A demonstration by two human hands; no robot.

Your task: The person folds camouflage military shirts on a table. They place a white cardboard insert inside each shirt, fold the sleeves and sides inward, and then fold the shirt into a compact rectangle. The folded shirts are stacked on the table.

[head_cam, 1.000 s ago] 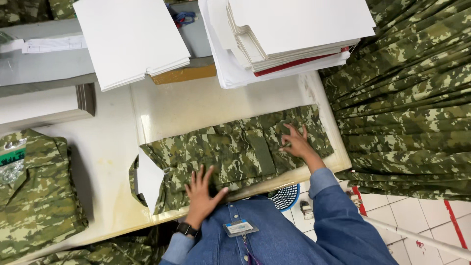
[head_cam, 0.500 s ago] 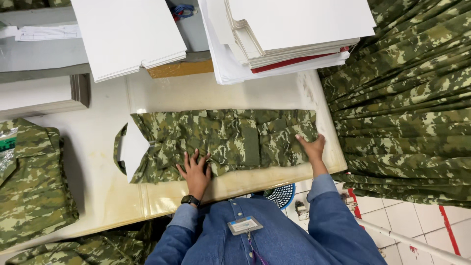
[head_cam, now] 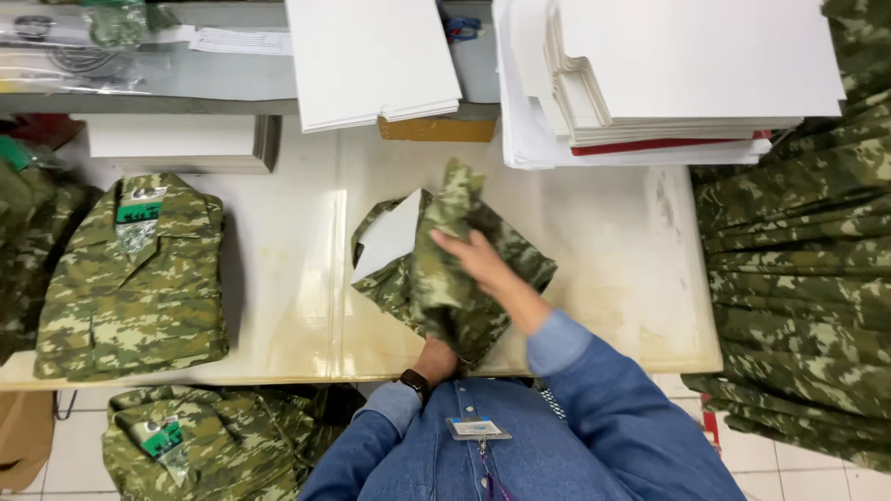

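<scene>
Mid-fold, head view: right hand lies flat, fingers spread, pressing a flap of the green camouflage cloth shirt over its white card insert at the cream table's centre. Left hand is mostly hidden under the hem; grip unclear. Likely next: flatten and square the fold.

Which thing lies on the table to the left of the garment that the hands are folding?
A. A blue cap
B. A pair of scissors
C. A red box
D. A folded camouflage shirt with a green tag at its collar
D: a folded camouflage shirt with a green tag at its collar lies flat on the table, left of the garment under the right hand.
</scene>
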